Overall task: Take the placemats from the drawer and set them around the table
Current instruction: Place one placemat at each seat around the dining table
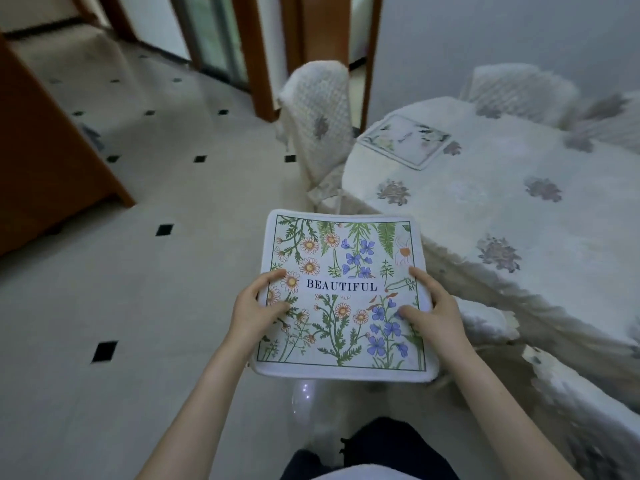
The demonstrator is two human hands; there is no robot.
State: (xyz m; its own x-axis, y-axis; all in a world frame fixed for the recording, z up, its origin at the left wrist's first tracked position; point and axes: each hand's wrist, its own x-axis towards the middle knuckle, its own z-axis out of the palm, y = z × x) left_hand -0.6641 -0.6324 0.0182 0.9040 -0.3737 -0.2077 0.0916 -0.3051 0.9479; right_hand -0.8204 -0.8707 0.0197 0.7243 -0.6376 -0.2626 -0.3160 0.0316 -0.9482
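I hold a square white placemat (pixel 343 296), printed with flowers and the word BEAUTIFUL, flat in front of me above the floor. My left hand (pixel 256 308) grips its left edge with the thumb on top. My right hand (pixel 431 308) grips its right edge the same way. It may be a stack, but I cannot tell. Another floral placemat (pixel 405 140) lies on the far left end of the table (pixel 485 209), which wears a white cloth with purple flowers and stands to my right.
A covered chair (pixel 318 123) stands at the table's far left end, another (pixel 519 88) behind it. A third chair's seat (pixel 485 320) juts out near my right hand. Brown wooden furniture (pixel 45 157) is at left. Tiled floor (pixel 138 271) spreads ahead and left.
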